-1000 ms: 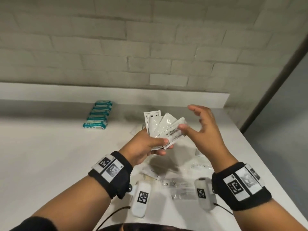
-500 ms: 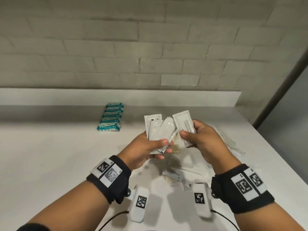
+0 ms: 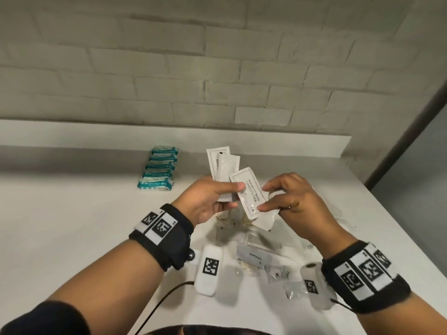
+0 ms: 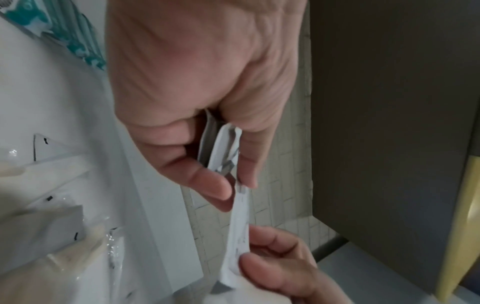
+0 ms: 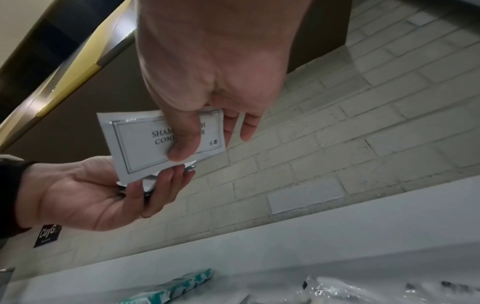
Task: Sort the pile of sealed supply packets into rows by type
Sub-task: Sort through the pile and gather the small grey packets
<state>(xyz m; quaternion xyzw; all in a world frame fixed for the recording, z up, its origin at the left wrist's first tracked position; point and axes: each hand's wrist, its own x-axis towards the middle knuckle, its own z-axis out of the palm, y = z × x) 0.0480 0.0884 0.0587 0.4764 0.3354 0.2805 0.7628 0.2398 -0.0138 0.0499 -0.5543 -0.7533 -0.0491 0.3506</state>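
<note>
Head view shows loose packets [image 3: 256,258] lying in a pile on the white tabletop [image 3: 84,226], close to the person. One of them says "toothpaste". Above the pile, the right hand [image 3: 294,201] pinches a white shampoo packet [image 3: 249,195] between its thumb and fingers [image 3: 267,188]. The left hand [image 3: 210,198] holds a bunch of white packets [image 3: 221,165] upright, with its thumb clamped on the front and its fingers curled behind. The left thumb also touches the top corner of the shampoo packet. Farther back on the tabletop, a neat row of teal packets [image 3: 159,169] lies flat, well apart from the pile. A pale brick wall [image 3: 217,68] stands behind.
</note>
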